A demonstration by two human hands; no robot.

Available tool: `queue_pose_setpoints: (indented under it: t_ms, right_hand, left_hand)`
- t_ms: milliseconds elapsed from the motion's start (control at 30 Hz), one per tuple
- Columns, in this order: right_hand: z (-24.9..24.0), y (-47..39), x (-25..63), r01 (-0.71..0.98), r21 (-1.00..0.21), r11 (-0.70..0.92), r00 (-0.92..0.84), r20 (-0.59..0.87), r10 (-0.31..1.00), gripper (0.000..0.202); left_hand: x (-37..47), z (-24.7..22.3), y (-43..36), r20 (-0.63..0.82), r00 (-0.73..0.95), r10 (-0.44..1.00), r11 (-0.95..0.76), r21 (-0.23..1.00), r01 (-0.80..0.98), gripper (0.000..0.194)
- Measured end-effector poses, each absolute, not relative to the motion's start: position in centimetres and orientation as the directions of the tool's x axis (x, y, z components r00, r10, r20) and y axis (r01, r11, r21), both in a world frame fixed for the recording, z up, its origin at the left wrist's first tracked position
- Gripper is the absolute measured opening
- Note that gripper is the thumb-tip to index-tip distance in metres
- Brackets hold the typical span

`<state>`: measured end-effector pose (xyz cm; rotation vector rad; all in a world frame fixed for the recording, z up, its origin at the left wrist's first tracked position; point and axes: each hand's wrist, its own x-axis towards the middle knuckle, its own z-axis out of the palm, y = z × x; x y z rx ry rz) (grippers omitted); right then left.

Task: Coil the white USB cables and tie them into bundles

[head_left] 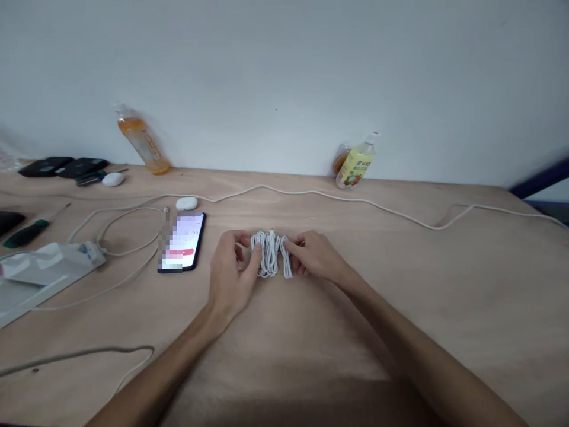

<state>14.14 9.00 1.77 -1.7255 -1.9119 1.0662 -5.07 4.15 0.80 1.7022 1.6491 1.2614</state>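
A wooden desk (422,261) carries everything. At its back edge stand an orange bottle (144,145), toward the left, and a yellow-labelled bottle (357,163), nearer the back right corner. The left hand (233,264) and right hand (309,252) grip well in from that edge. Left of them lies a lit phone (191,246). Between them are white cable bundles (269,261), the left hand clasping the left ones, the right pinching the rightmost. A small white case (186,204) lies behind the phone.
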Motion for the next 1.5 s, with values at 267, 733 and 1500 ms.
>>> queue_pose_setpoints:
  t_ms: [267,733,1500]
  right_hand:
    - [2.5,8.7,14.4,0.712,-0.702,-0.012,-0.224,-0.242,0.944,0.053]
    - [2.7,7.0,16.9,0.486,-0.869,-0.091,-0.361,-0.294,0.885,0.021]
    - [-2.7,3.6,19.6,-0.304,-0.933,-0.194,-0.331,-0.088,0.939,0.034]
  left_hand:
    - [-5.0,1.4,2.9,0.384,0.069,0.921,-0.370,0.801,0.472,0.028]
    - [-3.7,-0.3,1.3,0.556,0.451,0.698,-0.715,0.574,0.399,0.032]
    - [1.2,-1.7,1.6,-0.118,0.482,0.868,0.368,0.804,-0.467,0.044]
